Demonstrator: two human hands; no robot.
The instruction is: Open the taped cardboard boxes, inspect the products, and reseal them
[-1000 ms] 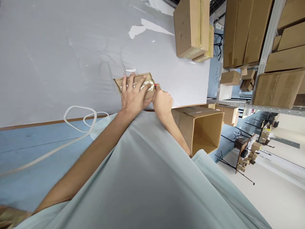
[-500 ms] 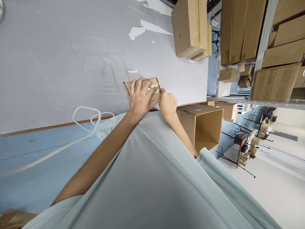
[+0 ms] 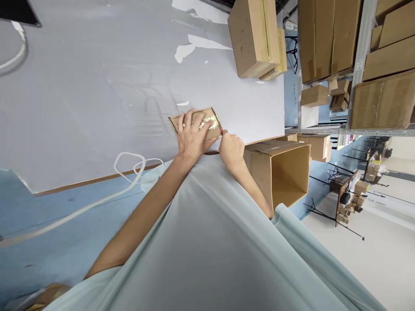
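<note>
A small, flat cardboard box (image 3: 212,123) with shiny clear tape across its top lies near the front edge of the grey table. Spread over the top of it, my left hand (image 3: 191,134) rests flat with the fingers apart and the thumb toward me. My right hand (image 3: 231,149) is closed in a fist at the box's right edge. From that fist a bit of a small red tool (image 3: 222,131) pokes out against the box's side. Most of the tool is hidden in the hand, so its kind cannot be made out.
Taped cardboard boxes (image 3: 254,41) stand at the table's far right. An open carton (image 3: 288,177) sits right of my right forearm, below the tabletop. A white cable (image 3: 129,183) loops over the table's front edge. Torn white scraps (image 3: 194,45) lie farther back. Shelving (image 3: 359,65) holds more boxes.
My right hand and the red tool have slid slightly toward me along the box's right edge. My left hand stays on the box. The camera view has shifted, showing more at the left.
</note>
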